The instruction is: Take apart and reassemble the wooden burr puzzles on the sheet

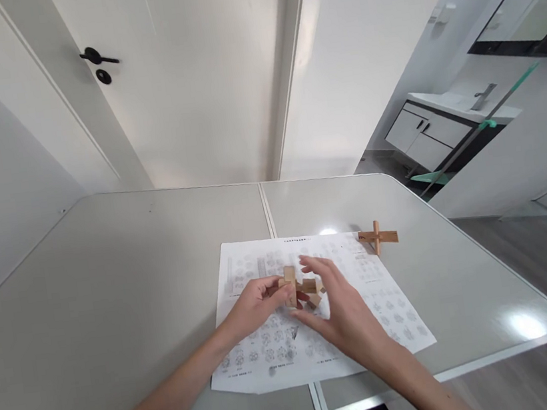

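Observation:
A wooden interlocking puzzle (298,286) of several notched bars is held above a printed instruction sheet (393,310). My left hand (256,305) has its fingers closed on the puzzle's left side. On the puzzle's right side is my right hand (340,307), its fingers curved around the bars there. A second wooden cross-shaped puzzle (378,237) lies apart on the table, just past the sheet's far right corner.
The grey table (113,286) has a seam down its middle and rounded corners. A white door with a black handle (97,57) stands behind it. To the right the floor drops away, with a sink cabinet (438,129) further back.

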Demonstrator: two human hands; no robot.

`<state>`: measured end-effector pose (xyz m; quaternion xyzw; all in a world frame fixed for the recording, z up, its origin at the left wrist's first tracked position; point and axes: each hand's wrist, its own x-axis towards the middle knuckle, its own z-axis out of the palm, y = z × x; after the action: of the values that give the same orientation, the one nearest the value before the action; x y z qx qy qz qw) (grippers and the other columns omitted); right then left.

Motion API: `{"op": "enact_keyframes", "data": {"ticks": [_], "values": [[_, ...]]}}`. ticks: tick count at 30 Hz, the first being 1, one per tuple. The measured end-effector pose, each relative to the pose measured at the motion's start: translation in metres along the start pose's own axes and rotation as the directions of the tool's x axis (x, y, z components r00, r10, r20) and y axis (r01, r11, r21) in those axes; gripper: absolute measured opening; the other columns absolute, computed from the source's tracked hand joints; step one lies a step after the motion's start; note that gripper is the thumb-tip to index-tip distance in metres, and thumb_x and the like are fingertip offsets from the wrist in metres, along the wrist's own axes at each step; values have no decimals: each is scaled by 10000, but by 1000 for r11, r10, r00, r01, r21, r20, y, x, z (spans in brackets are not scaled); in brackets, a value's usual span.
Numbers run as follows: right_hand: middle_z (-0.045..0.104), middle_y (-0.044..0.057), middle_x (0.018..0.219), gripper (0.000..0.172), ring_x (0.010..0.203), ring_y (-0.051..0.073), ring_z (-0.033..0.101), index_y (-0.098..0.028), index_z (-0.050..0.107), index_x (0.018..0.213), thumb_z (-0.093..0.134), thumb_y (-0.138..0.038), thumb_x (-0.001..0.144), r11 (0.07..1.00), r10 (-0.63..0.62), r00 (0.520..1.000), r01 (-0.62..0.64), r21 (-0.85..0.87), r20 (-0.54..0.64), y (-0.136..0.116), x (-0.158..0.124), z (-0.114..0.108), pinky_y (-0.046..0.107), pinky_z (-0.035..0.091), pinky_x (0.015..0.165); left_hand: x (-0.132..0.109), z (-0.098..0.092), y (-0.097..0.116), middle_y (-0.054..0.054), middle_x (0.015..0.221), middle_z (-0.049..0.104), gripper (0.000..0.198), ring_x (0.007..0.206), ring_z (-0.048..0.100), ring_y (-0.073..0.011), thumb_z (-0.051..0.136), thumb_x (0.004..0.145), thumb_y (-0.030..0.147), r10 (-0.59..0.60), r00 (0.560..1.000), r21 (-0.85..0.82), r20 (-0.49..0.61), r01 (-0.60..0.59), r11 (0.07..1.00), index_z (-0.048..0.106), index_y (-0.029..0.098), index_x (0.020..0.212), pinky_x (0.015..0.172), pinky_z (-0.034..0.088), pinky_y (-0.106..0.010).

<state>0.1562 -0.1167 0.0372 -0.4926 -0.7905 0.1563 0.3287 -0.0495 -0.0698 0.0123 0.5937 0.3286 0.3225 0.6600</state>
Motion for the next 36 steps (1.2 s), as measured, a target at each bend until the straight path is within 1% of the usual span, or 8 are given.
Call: {"op": "enact_keyframes", "data": {"ticks": [3,6,12,19,22,26,30,36], "values": [[575,148,1376,487,1207,306,661,-257,437,1462,612,-388,1026,994,108,991,-111,-24,-77,12,-5,-12,471,641,896,1,-1,1,-113,1094,767,376,932,719,-213,567,1042,493,2,994,12,-113,-1,1000,698,152,953,998,510,-389],[588,137,1354,331,1184,319,675,-253,552,1329,588,-399,1034,977,186,982,-186,-102,-8,27,-19,-13,479,646,862,2,-1,1,-116,1089,744,393,805,683,-173,525,1059,509,8,986,-7,-164,-9,1000,667,146,1011,943,522,-386],[590,114,1330,412,1026,242,721,-278,501,1450,540,-257,1040,975,212,974,-205,-86,79,47,-38,1,425,644,835,4,1,-5,-68,949,673,427,637,536,-124,467,1066,559,21,985,-1,-171,-22,1000,618,160,1045,744,495,-332],[657,83,1151,155,886,219,730,-232,630,1106,501,-297,1051,974,224,968,-217,-70,111,52,-26,-4,372,612,765,3,2,0,-24,872,600,432,668,479,-128,416,1079,574,8,991,9,-135,-7,1000,585,182,1011,760,460,-315],[705,61,1005,209,772,212,699,-236,605,1075,493,-412,1066,959,284,954,-284,-19,98,46,-27,-7,330,560,645,2,3,0,-14,874,571,435,664,451,-121,408,1083,570,-1,993,-7,-115,0,1000,591,182,1152,726,439,-306],[710,29,797,367,689,206,679,-221,595,1106,466,-561,1061,884,403,908,-418,206,114,31,-27,-9,300,512,598,0,5,-5,5,828,558,511,638,435,-123,405,1075,591,-33,993,36,-111,37,999,480,213,1412,643,403,-287],[655,-10,668,503,602,189,635,-208,611,1256,487,-640,1029,795,482,872,-476,377,86,15,-22,-8,297,519,611,-3,9,-6,38,749,517,487,586,409,-117,396,1063,624,-11,995,124,-102,24,992,479,227,1333,578,380,-258],[678,28,727,579,590,171,620,-180,695,1155,529,-707,983,641,477,852,-506,577,216,4,-13,-4,284,506,564,-4,10,-5,77,668,420,461,498,368,-104,332,1082,610,4,996,186,-87,13,982,506,230,1277,498,341,-244]]}}
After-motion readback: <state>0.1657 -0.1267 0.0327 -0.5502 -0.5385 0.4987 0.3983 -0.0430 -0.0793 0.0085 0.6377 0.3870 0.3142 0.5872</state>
